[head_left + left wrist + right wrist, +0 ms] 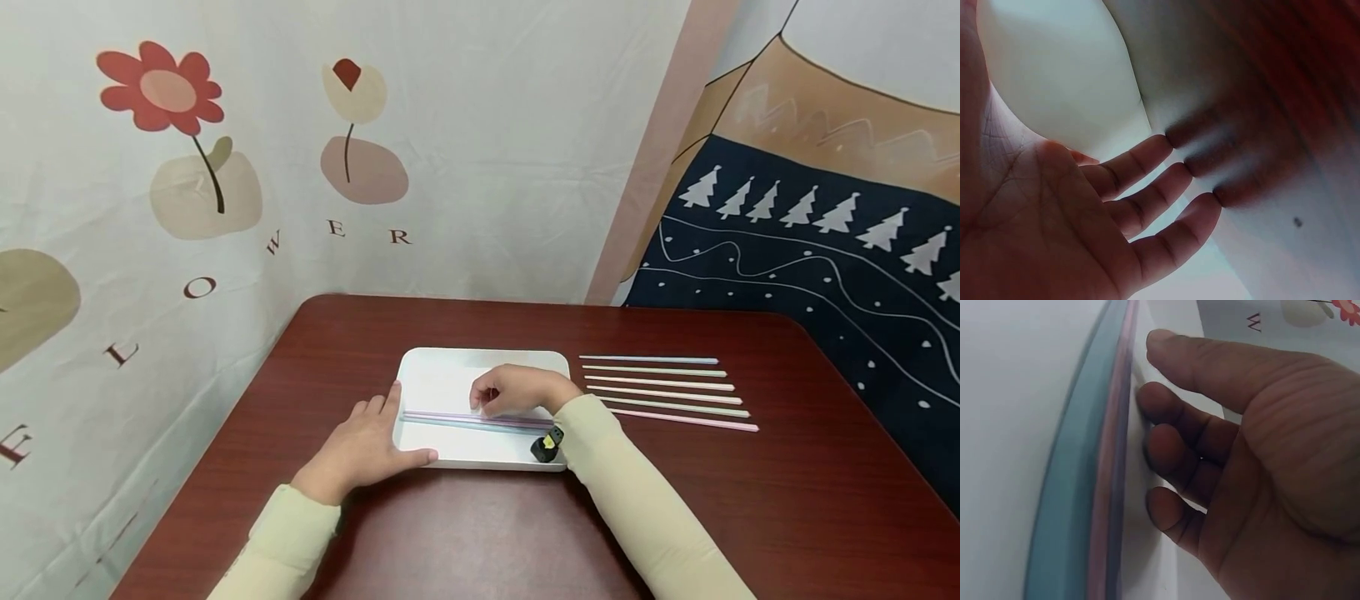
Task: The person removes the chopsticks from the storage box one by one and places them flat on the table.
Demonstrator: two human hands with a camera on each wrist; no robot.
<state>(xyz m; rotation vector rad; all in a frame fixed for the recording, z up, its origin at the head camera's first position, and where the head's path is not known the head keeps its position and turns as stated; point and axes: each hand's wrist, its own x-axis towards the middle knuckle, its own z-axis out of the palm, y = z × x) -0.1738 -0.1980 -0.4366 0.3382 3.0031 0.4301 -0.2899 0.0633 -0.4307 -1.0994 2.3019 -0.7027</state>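
Observation:
A white rectangular tray lies on the table. Inside it, side by side, run a blue straw, a pink straw and a purple straw. My left hand rests against the tray's left end, fingers spread along the edge and thumb at the near left corner. Over the tray, just beyond the straws, is my right hand. Its fingers are loosely bent and its thumb stands apart from them; nothing is between them. In the right wrist view the fingertips are close beside the purple straw.
To the tray's right, several pastel straws lie spaced in a row on the dark red table, from a blue straw at the back to a pink straw in front. A printed curtain hangs behind the table.

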